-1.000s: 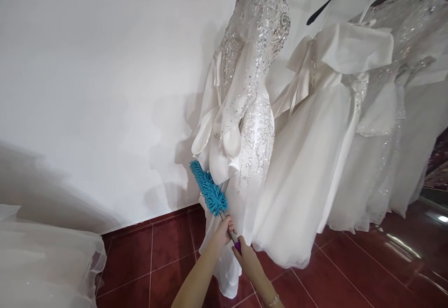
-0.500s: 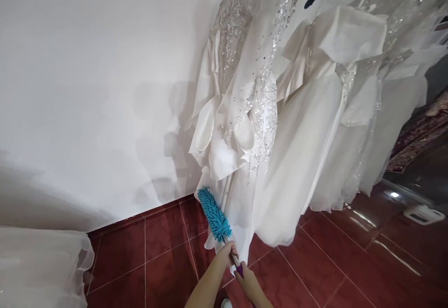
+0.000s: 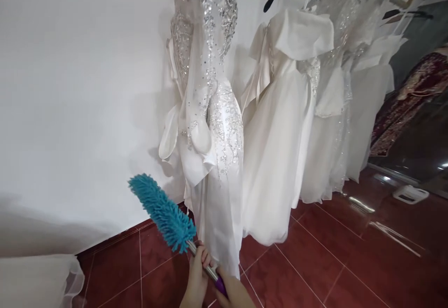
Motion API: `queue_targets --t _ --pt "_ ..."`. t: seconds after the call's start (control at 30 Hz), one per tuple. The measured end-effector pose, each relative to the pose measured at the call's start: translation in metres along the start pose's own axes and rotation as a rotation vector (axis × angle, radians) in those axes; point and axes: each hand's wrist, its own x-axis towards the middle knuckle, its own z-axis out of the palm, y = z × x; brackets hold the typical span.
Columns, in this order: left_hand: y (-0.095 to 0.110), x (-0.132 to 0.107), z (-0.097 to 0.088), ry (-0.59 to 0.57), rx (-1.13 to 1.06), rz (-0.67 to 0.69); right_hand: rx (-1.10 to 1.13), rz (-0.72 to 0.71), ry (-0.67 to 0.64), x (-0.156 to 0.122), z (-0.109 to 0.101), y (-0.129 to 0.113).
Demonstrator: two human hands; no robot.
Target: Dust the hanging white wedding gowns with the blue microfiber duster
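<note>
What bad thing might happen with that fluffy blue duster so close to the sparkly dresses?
1. The blue duster, held by the left hand and right hand, might snag the sequins on the beaded dress and pull some loose.
2. Any dust on its fluff might smear the white fabric.
3. That dress hangs low over the red tiled floor, so a foot might catch its hem.

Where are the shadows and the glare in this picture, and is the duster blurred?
Head view: the beaded dress throws soft grey shadows on the white wall; bright glare streaks lie on the red floor tiles; the blue duster looks sharp; the edges look stretched, as by a wide lens.
</note>
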Motion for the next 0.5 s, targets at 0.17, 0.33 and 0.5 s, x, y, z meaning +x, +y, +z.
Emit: queue_targets --t 0.17,0.33,0.5 --pt "0.020 -0.060 0.061 -0.143 0.084 0.319 0.085 -0.224 -0.021 -0.017 -0.063 -0.024" --pt "0.014 -0.107 0.144 -0.231 0.251 0.492 0.282 -0.394 0.035 -0.031 -0.123 -0.025" --pt "-0.008 -0.117 0.226 -0.372 0.422 0.516 0.535 -0.422 0.187 -0.037 -0.174 -0.017"
